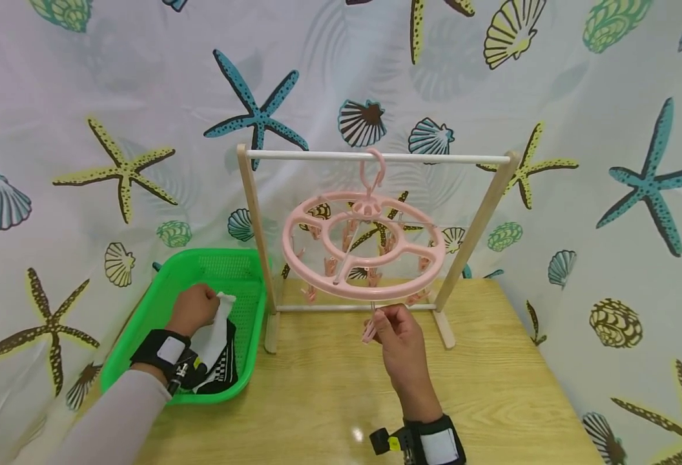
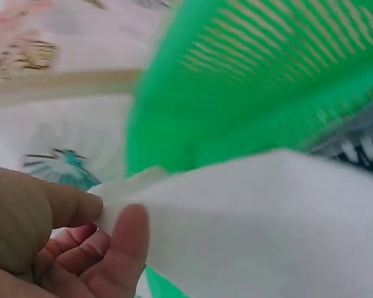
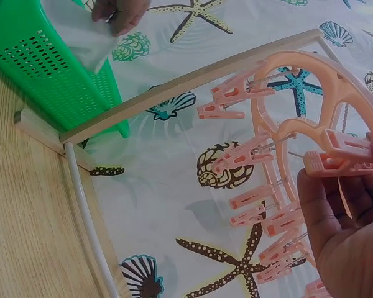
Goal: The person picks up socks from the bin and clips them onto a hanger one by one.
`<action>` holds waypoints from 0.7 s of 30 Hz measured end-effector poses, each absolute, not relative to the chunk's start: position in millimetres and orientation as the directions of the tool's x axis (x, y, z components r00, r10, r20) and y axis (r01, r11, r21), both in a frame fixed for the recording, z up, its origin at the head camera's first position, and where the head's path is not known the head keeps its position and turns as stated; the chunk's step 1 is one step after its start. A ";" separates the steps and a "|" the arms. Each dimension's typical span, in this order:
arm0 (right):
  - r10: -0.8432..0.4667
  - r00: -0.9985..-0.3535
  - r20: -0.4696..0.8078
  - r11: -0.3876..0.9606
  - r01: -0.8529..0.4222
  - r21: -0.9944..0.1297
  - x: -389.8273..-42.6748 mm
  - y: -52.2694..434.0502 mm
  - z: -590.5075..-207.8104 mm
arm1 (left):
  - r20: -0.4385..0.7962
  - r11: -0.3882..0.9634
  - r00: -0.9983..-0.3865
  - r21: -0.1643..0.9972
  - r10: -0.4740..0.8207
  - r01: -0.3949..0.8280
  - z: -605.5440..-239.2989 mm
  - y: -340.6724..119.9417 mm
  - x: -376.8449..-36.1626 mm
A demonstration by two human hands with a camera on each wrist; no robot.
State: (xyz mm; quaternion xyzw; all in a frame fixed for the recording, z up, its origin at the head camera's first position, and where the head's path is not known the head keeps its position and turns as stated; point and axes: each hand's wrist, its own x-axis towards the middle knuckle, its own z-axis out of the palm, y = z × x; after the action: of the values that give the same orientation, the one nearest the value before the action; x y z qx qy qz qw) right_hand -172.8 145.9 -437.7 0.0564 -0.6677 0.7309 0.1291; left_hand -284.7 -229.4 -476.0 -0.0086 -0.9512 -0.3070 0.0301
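Over the green basket (image 1: 252,278), my left hand (image 1: 194,309) pinches the edge of a long white cloth (image 2: 236,230) between thumb and fingers. The cloth slopes down from the hand into the basket; whether it is a sock or another garment I cannot tell. Below my pink clip hanger (image 1: 370,294), my right hand (image 1: 402,339) pinches a pink clothespin (image 3: 339,155) that hangs from the ring. Nothing shows between this clothespin's tips. Several other pink clothespins (image 3: 236,155) dangle from the rings.
A wooden stand with a white top bar (image 1: 312,155) carries the hanger by its hook (image 1: 372,169). Black cloth with a checkered pattern (image 1: 221,368) lies in the basket. The wooden table (image 1: 318,400) backs onto a shell-patterned curtain (image 1: 550,97).
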 end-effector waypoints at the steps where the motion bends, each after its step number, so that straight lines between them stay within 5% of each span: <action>1: 0.111 -0.960 0.256 -0.077 -0.265 -0.961 -172.6 145.7 -438.1 | 0.046 0.796 -0.999 0.604 0.003 0.030 -472.4 -226.7 -282.8; 7: 0.118 -0.955 0.274 -0.065 -0.283 -0.957 -172.5 144.6 -439.1 | 0.053 0.762 -0.998 0.645 0.029 0.056 -452.8 -207.9 -263.7; 15: 0.115 -0.955 0.274 -0.047 -0.281 -0.958 -172.6 144.7 -438.4 | 0.391 0.776 -0.920 0.568 0.040 0.275 -437.3 -161.4 -218.7; 21: 0.116 -0.952 0.283 -0.042 -0.289 -0.956 -170.9 146.7 -436.6 | 0.343 0.649 -0.938 0.703 0.046 0.289 -430.4 -116.7 -177.7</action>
State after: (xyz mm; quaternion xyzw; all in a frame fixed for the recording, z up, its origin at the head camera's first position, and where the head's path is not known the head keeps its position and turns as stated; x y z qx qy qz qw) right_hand -170.9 146.7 -436.6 0.0637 -0.6777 0.7189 0.1409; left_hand -177.7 -116.7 -430.4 -0.0935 -0.8958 -0.4081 0.1490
